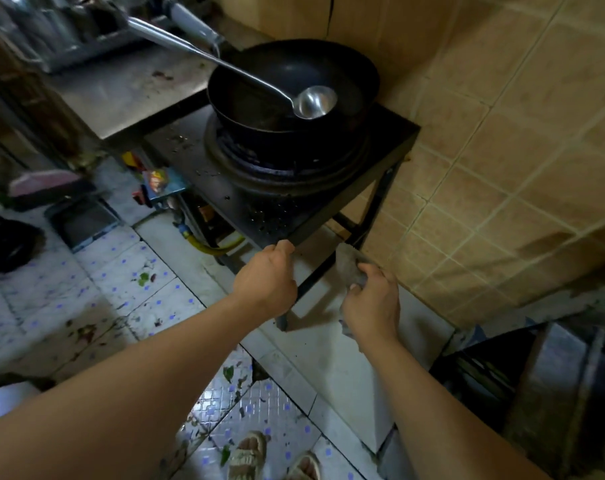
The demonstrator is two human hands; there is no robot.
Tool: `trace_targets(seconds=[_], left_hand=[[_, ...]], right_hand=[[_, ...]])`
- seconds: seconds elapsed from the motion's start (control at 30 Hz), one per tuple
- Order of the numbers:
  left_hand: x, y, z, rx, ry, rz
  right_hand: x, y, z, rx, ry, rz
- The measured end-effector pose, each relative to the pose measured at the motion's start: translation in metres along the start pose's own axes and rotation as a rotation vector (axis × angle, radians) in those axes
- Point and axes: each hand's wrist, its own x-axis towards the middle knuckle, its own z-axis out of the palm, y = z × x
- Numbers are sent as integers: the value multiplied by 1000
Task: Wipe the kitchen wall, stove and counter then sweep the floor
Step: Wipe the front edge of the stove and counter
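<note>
Stove step in hand: the person steadies the stove stand and readies the rag.

The left hand [267, 276] curls its fingers over the near corner of the black stove [280, 216]; the right hand [372, 301] pinches a grey rag [350, 266] just beside that corner, below the top; a wok [290, 95] with a ladle [314, 102] sits on the burner; the spattered top seems not yet wiped; next, the rag likely needs lifting onto that greasy surface; leaf scraps litter the floor [127, 271], unswept.

Single head cam, wide-angle, looking forward and steeply down at the stove [259, 206] from close above; forearms enter bottom edge, floor [86, 306] fills lower left.
</note>
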Motion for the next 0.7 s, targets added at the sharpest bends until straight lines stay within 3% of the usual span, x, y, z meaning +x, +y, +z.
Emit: trace_targets(seconds=[0.33, 0.7], left_hand=[[1, -55, -49, -80, 97, -16], [38, -108, -60, -72, 39, -21]], right_hand=[[0, -66, 17, -57, 5, -68], [19, -105, 59, -77, 50, -61]])
